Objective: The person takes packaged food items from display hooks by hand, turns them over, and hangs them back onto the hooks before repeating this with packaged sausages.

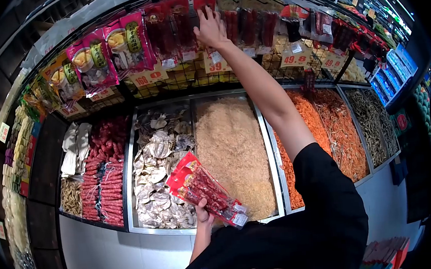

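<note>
My left hand (204, 215) is closed on the lower edge of red plastic packets of dried sausage (207, 188). They are held tilted above the bins of dried fish and tiny dried shrimp. White price labels show at their lower right end. My right hand (212, 29) is stretched up to the hanging rack, fingers extended and apart over a red hanging packet (204, 3). Its fingertips lie at that packet's upper part; a firm grip is not visible. Similar red sausage packets (160, 30) hang to its left, and clear sausage packets (248, 25) to its right.
Below the rack stand metal-edged bins with dried flat fish (159, 189), tiny dried shrimp (234, 148), orange dried shrimp (339, 130) and tied red sausages (111, 193). Pink packets (127, 40) hang at left. Price signs (217, 62) line the wire mesh.
</note>
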Demonstrator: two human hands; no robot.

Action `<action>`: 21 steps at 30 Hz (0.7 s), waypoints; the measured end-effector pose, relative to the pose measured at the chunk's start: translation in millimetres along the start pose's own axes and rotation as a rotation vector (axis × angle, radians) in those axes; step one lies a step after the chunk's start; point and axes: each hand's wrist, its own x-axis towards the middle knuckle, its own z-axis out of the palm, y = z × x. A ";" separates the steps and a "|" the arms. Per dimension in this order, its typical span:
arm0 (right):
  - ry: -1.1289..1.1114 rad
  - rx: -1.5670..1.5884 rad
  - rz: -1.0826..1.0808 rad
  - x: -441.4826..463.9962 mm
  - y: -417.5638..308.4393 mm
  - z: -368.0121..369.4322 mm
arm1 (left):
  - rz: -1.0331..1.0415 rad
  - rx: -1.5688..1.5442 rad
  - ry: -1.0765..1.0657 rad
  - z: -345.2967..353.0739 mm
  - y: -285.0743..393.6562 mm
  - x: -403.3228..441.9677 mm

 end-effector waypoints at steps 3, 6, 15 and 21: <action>-0.111 -0.072 0.114 11.5 10.2 14.2 | 0.006 -0.024 0.055 -24.1 -2.5 2.5; -0.237 -0.082 0.165 22.3 7.0 1.3 | 0.023 -0.011 0.051 -18.6 0.3 2.0; -0.757 0.819 0.104 -186.4 -54.4 -87.3 | -0.014 0.036 0.027 -7.1 -6.1 4.2; -1.175 0.818 0.055 -364.9 -74.0 -157.7 | -0.033 0.078 0.059 3.0 -8.7 11.7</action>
